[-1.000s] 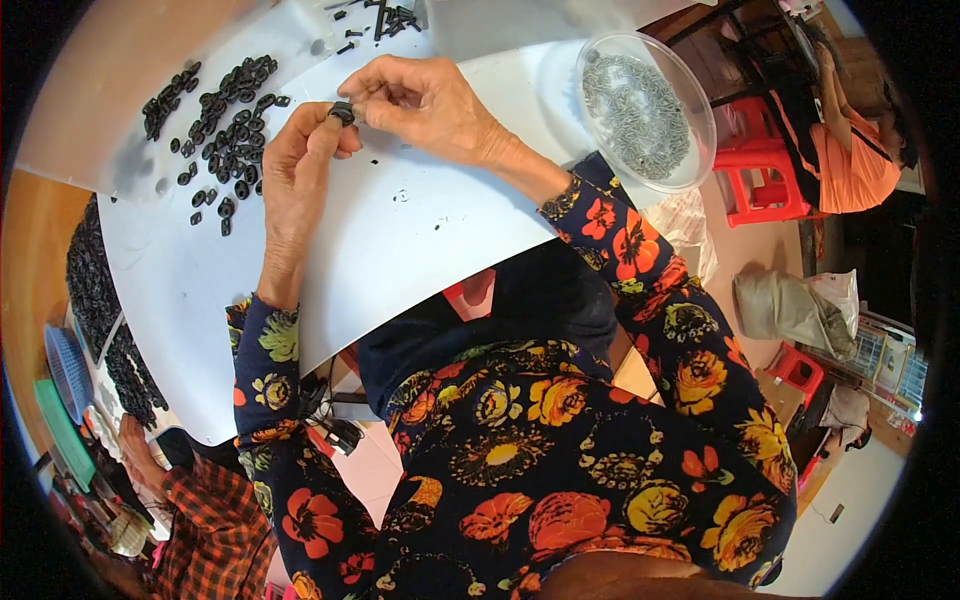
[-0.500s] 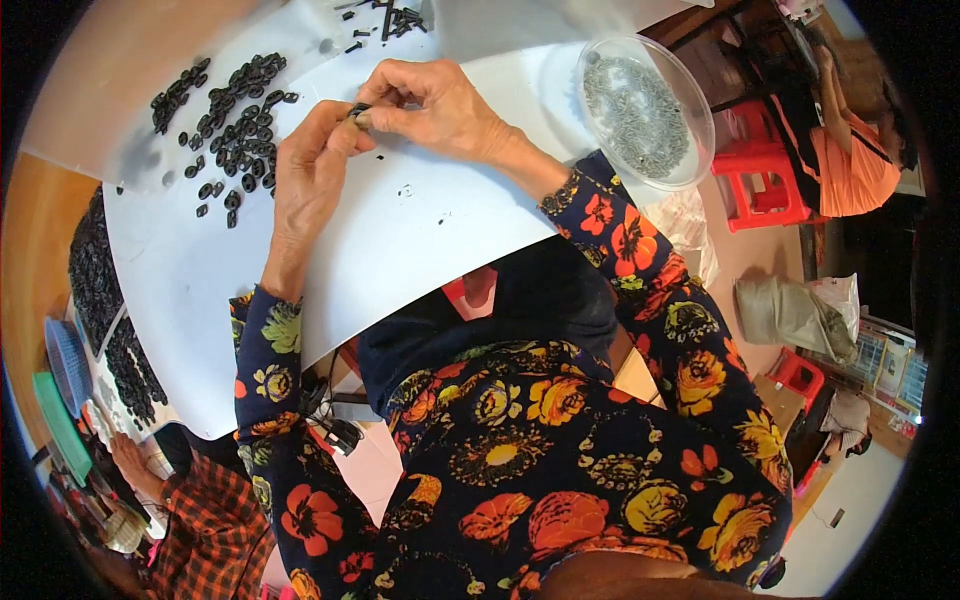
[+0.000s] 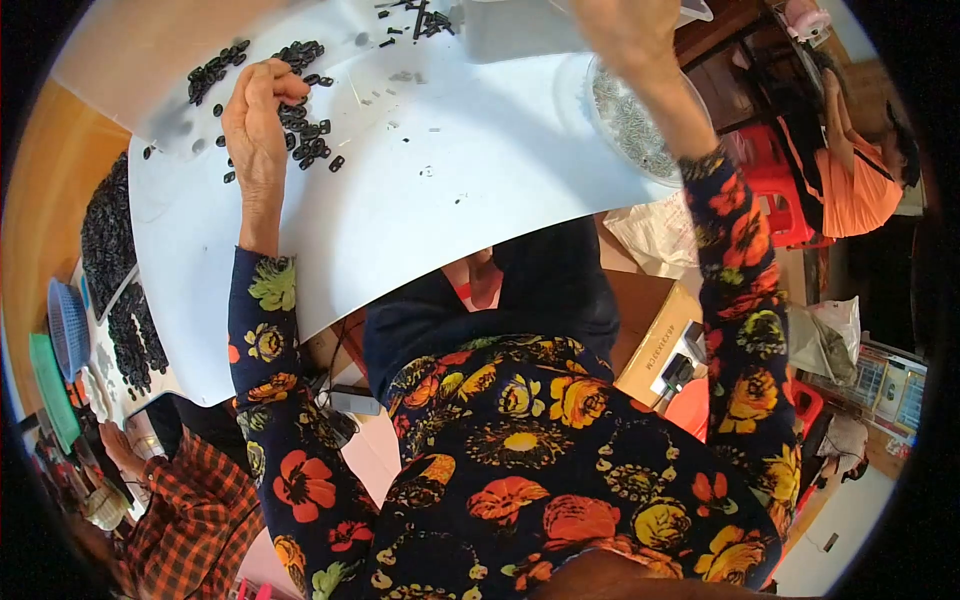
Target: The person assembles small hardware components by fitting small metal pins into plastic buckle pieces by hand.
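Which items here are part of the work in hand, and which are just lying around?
In use:
- left hand at the pile of black parts
- right hand, blurred, above the clear bowl of small metal pieces
- white sheet they lie on

Lying about:
- cardboard box
- red stool
- blue basket
- black parts far left
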A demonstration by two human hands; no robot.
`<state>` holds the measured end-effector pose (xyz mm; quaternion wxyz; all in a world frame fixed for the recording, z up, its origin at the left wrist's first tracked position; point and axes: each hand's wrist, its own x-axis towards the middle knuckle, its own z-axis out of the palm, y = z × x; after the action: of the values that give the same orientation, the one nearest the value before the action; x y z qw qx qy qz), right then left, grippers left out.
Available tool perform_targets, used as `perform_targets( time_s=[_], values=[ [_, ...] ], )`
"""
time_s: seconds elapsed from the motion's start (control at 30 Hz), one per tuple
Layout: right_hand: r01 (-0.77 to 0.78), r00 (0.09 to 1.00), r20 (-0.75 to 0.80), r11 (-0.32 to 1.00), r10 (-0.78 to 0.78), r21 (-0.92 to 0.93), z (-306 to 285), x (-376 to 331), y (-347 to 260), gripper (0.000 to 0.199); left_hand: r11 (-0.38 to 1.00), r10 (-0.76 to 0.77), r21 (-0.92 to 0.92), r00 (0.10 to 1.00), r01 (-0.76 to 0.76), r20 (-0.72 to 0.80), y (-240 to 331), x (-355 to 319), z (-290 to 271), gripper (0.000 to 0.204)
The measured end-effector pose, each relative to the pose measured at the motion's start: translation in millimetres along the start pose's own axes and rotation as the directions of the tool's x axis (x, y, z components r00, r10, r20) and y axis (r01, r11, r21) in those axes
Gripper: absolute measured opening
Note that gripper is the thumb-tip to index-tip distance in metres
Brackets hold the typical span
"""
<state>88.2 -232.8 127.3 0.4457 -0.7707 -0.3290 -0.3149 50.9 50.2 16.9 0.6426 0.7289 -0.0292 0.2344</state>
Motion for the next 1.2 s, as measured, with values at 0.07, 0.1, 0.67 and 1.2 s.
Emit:
perform_targets(
  time_s=[0.07, 0.1, 0.67, 1.2],
  values=[
    [0.012, 0.999, 0.041, 0.977, -0.003, -0.212, -17.3, 9.5, 28.1, 0.006, 0.996, 0.026, 0.090, 1.000, -0.026, 0.001, 4.0, 1.8, 0.3, 0.028],
    [0.020, 0.997, 0.079, 0.957, 0.003, -0.289, -11.4, 15.2, 35.0, 0.008, 0.979, 0.023, 0.203, 0.999, -0.017, -0.026, 2.3, -1.8, -7.3, 0.026],
    [-0.057, 0.910, 0.414, 0.991, 0.003, 0.118, 98.2, -79.3, 44.4, 0.010, 0.704, 0.248, 0.551, 0.882, -0.448, 0.401, 11.9, -17.4, -13.8, 0.013],
    [-0.045, 0.946, 0.325, 0.985, -0.012, 0.168, 99.5, -85.1, 47.7, 0.009, 0.570, 0.080, 0.702, 0.878, -0.428, 0.471, 4.8, -26.8, -17.2, 0.023]
  ],
)
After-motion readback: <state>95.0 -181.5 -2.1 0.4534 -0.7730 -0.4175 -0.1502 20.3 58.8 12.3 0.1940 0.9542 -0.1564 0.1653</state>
